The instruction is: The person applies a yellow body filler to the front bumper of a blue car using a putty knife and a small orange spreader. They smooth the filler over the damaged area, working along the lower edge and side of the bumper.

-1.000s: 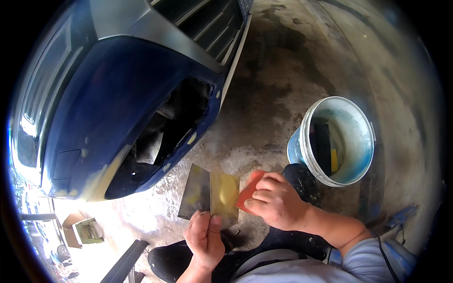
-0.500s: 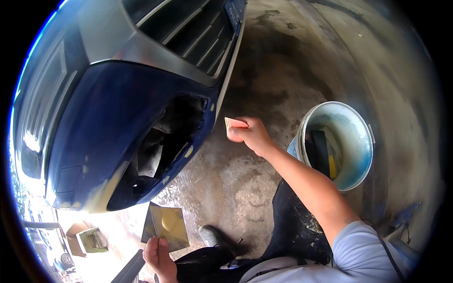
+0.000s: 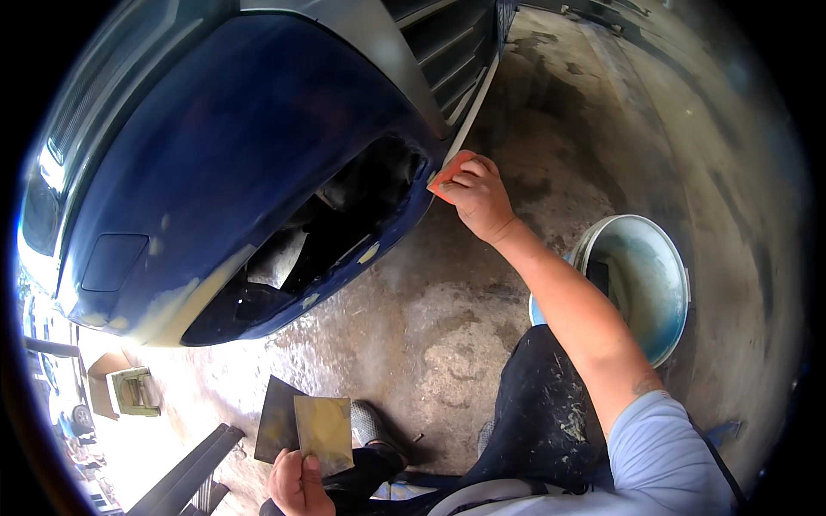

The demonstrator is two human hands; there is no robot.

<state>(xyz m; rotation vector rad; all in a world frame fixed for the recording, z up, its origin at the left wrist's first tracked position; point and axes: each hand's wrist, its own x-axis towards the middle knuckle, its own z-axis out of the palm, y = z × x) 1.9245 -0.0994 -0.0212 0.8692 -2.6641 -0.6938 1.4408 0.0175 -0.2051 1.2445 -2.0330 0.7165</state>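
"As the right hand point(image 3: 480, 199) grips a flat red spreader point(image 3: 443, 182) beside the curved blue bumper point(image 3: 258, 129), where's the left hand point(image 3: 298, 488)?"
"Well apart, clamped on two thin, flat plates point(image 3: 325, 423), one smeared yellow."

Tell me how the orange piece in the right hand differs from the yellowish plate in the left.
Colour: the orange piece is bright; the yellowish plate is dull. Place: the orange piece is at the edge of the blue bumper; the yellowish plate is well away from it. Both look flat; the right hand grips one, the left hand the other.
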